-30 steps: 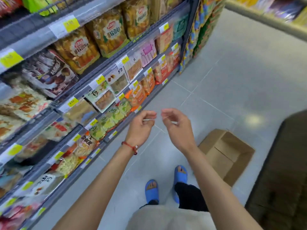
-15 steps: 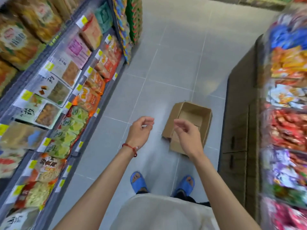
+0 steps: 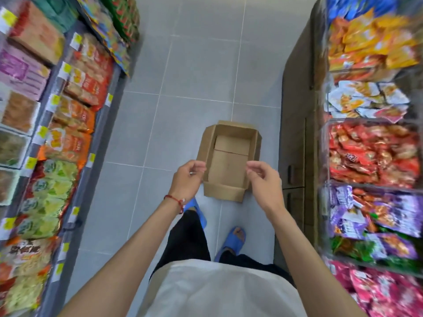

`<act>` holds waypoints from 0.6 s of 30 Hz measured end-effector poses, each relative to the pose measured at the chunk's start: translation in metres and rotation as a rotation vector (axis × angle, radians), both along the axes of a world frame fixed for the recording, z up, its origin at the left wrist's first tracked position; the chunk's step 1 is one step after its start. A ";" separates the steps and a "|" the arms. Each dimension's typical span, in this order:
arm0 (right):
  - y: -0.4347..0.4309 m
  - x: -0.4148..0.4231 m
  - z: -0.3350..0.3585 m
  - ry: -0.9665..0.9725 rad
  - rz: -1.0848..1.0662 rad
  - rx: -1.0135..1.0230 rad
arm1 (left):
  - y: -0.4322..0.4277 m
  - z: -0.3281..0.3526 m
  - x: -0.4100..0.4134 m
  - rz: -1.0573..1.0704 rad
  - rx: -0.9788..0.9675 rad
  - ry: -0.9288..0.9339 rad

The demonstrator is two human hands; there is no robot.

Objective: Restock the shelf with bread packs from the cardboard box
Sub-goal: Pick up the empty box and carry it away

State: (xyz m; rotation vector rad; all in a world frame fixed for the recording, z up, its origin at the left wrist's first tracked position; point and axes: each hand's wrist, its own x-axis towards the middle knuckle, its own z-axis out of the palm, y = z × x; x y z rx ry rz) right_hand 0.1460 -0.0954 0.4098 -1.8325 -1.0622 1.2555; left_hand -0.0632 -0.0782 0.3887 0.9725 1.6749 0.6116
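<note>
Swinging away from the shelf (image 3: pixel 76 202), the head view now faces down the aisle, and the cardboard box (image 3: pixel 231 156), off at 4 o'clock a second ago, lies dead centre on the floor (image 3: pixel 194 76). The hands have drawn apart. The left hand (image 3: pixel 186 179) hovers at the box's 8 o'clock corner and the right hand (image 3: pixel 263 181) at its 4 o'clock corner, both with fingers loosely curled and nothing in them.

Flaps spread, the box shows only bare cardboard inside. The only bread packs (image 3: pixel 68 143) in sight fill the shelf at 9 o'clock, while snack bags (image 3: pixel 370 156) line the display at 3 o'clock.

Such packs are probably light, soft and easily crushed, with slick film, so cradling them flat from below seems safest. The empty box should be light and stiff; its two long walls offer the best hold.
</note>
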 end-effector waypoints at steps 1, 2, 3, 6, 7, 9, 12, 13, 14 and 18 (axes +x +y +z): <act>0.009 0.005 -0.008 -0.011 -0.019 -0.013 | 0.011 -0.009 0.002 -0.006 -0.019 0.003; 0.019 0.009 -0.016 -0.021 -0.042 -0.028 | 0.022 -0.018 0.004 -0.014 -0.042 0.010; 0.028 0.011 -0.023 -0.032 -0.061 -0.039 | 0.034 -0.027 0.005 -0.026 -0.064 0.024; 0.059 0.014 -0.048 -0.077 -0.096 -0.083 | 0.075 -0.057 0.008 -0.069 -0.120 0.060; 0.068 0.015 -0.057 -0.090 -0.101 -0.112 | 0.087 -0.068 0.009 -0.083 -0.147 0.074; 0.087 0.016 -0.082 -0.121 -0.102 -0.155 | 0.112 -0.095 0.010 -0.101 -0.185 0.092; 0.114 0.020 -0.138 -0.166 -0.132 -0.198 | 0.147 -0.146 0.011 -0.146 -0.236 0.132; 0.122 0.023 -0.159 -0.174 -0.136 -0.224 | 0.156 -0.166 0.010 -0.166 -0.257 0.153; 0.129 0.026 -0.182 -0.184 -0.141 -0.251 | 0.164 -0.187 0.009 -0.181 -0.277 0.178; 0.147 0.043 -0.283 -0.229 -0.159 -0.330 | 0.190 -0.285 0.009 -0.179 -0.359 0.267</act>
